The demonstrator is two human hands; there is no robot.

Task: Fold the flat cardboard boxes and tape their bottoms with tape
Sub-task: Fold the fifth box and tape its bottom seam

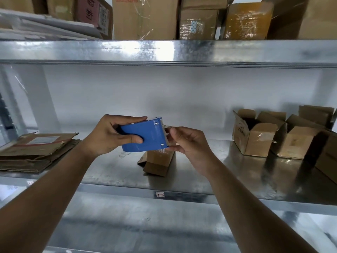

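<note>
Folded boxes (255, 136) stand at far right on the shelf (209, 172); flat cardboard (36, 152) waits at left. One box (157, 161) lies centre. Left hand (107, 136) grips the blue tape dispenser (144, 136); right hand (189, 141) fingers (173, 133) pinch the tape end.

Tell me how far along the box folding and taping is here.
Done: several folded boxes stand at the shelf's right. In hand: the left hand grips the blue tape dispenser while the right hand pinches the tape end at its blade, above a small folded box. Left: a stack of flat cardboard at the left.
</note>
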